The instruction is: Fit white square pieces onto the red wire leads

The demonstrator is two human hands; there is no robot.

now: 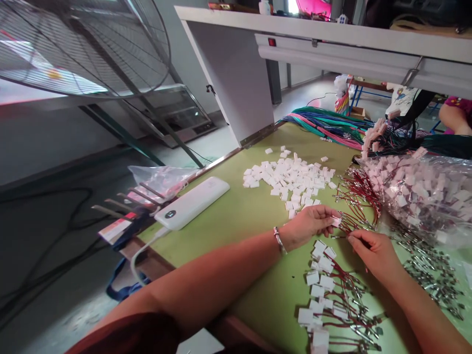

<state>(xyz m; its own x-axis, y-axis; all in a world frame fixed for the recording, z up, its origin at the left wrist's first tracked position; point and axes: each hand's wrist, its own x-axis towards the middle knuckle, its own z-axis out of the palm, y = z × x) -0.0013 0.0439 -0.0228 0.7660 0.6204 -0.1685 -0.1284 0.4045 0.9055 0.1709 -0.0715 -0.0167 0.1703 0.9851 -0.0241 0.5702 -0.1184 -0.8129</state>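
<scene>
My left hand (313, 222) pinches a small white plastic connector housing (336, 221) between thumb and fingers. Close beside it, the thumb and forefinger of my right hand (372, 248) are pressed together at the end of a thin dark-red wire with a metal terminal. Whether that wire's tip is inside the housing is too small to tell. Beyond both hands lies a bundle of red wires (363, 191) with metal ends. A loose pile of white housings (295, 174) spreads behind my left hand. Nearer me, a column of housings with red wires attached (326, 282) lies on the green tabletop (254, 250).
A clear bag of white connectors (424, 191) and scattered metal terminals (431, 270) lie at the right. Coloured wire bundles (324, 125) cross the back. A white power bank (193, 202) with a cable is at the left edge. A large fan (84, 49) stands left; another person (409, 103) sits beyond.
</scene>
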